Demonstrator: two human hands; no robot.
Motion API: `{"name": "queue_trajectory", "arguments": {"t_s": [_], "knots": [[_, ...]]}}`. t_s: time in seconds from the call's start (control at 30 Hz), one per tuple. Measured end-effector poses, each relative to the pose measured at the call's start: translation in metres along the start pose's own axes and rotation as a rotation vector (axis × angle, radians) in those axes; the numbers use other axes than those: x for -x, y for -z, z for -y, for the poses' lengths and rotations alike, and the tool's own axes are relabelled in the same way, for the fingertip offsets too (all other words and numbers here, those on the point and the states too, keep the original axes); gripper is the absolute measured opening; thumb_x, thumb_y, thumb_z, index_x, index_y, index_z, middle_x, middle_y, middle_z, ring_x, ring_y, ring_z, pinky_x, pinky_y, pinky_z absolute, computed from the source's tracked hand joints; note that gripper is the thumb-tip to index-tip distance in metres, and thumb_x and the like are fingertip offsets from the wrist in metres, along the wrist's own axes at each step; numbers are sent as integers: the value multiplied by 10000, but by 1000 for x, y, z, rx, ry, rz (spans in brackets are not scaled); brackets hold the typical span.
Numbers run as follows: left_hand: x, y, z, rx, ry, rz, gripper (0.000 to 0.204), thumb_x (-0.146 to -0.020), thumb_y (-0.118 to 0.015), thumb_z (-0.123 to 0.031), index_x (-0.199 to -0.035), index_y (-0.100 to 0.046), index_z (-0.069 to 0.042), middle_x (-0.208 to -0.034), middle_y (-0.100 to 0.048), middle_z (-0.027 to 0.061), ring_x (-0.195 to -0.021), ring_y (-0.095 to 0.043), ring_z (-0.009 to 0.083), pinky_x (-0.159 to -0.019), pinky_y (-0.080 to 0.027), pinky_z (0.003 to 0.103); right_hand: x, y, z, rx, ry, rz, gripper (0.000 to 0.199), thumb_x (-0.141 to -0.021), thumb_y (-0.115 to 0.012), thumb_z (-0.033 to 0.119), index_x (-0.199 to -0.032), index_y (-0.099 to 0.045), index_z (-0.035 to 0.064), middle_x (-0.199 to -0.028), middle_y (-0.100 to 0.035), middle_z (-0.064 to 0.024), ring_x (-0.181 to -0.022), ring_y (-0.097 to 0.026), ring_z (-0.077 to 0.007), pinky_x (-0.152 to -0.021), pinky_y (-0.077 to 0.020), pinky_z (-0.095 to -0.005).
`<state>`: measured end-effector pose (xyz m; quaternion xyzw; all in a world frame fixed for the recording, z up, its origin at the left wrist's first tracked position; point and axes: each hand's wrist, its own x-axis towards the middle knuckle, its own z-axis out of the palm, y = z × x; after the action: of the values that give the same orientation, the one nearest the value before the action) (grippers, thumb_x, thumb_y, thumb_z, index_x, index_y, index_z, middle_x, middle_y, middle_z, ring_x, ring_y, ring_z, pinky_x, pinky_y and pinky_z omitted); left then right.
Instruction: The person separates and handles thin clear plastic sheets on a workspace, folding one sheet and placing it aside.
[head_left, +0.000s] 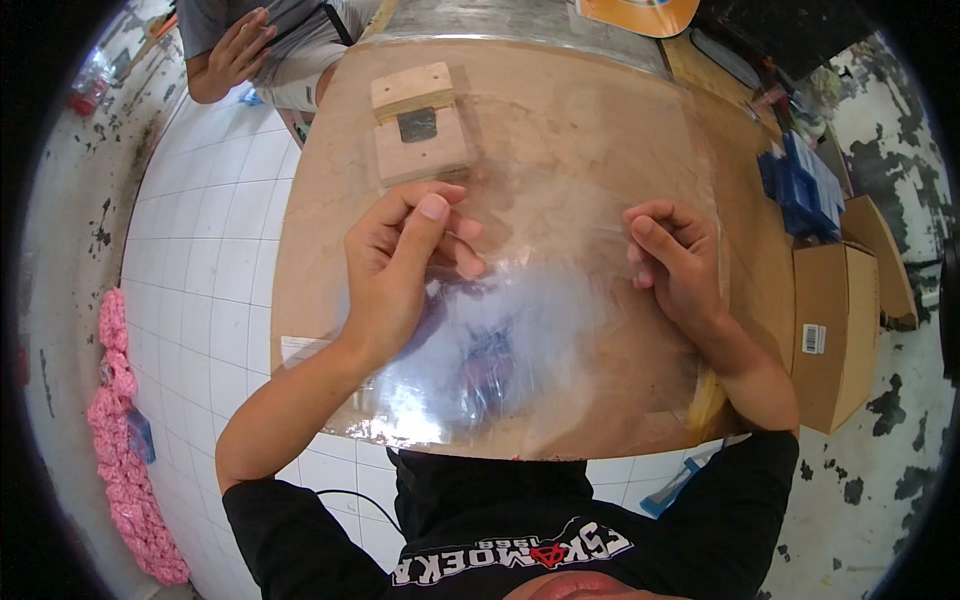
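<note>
Both my hands are raised over a table (560, 130) covered with clear plastic sheet. My left hand (405, 235) is curled, its thumb against the side of the index finger and the other fingers loosely bent. My right hand (680, 255) is closed in a similar pinch, farther to the right. Whatever either pinch holds is too small or too clear to make out. Just beyond my left hand lies a light wooden block (420, 158) with a raised far strip, small holes and a dark square patch in its middle; the hand appears not to grip it.
Across the table at the far left sits another person, one hand (240, 45) raised. On the right stand a cardboard box (835, 320) and blue plastic cases (805, 185). An orange item (645, 12) lies at the far edge. A pink textured bundle (125, 430) lies by the left wall.
</note>
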<state>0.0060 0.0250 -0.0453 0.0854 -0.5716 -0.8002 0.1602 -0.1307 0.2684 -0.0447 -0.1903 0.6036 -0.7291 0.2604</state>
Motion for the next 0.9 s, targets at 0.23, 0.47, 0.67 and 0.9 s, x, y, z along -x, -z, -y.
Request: {"name": "queue_trajectory", "arguments": {"t_s": [0.23, 0.47, 0.67, 0.9], "knots": [[1, -5, -3, -73, -67, 17, 311, -957, -576, -152, -1233, -523, -20, -966, -669, 135, -752, -662, 164, -695, -555, 294, 2, 1, -1, 24, 8, 21, 122, -921, -642, 122, -964, -646, 8, -701, -616, -35, -521, -518, -70, -468, -410, -207], [1, -5, 3, -92, -84, 75, 418, -895, -625, 2, -1280, -465, -25, -1028, -666, 139, -878, -669, 174, -798, -571, 320, 5, -2, -2, 85, 24, 57, 103, -921, -644, 106, -954, -640, 8, -702, -605, -16, -562, -529, -53, -475, -422, -195], [1, -5, 3, -128, -106, 70, 437, -874, -650, 21, -1269, -468, -25, -1011, -673, 133, -863, -672, 164, -777, -572, 301, 7, -2, -2, 126, -1, 75, 104, -916, -649, 93, -972, -643, 5, -729, -615, -22, -582, -540, -53, -471, -429, -195], [1, -6, 2, -163, -107, 48, 402, -875, -644, 34, -1241, -488, -20, -942, -685, 122, -812, -670, 149, -743, -566, 283, 8, -5, -2, 123, 20, 84, 102, -915, -649, 85, -973, -644, 2, -721, -610, -19, -576, -533, -55, -446, -402, -200]]}}
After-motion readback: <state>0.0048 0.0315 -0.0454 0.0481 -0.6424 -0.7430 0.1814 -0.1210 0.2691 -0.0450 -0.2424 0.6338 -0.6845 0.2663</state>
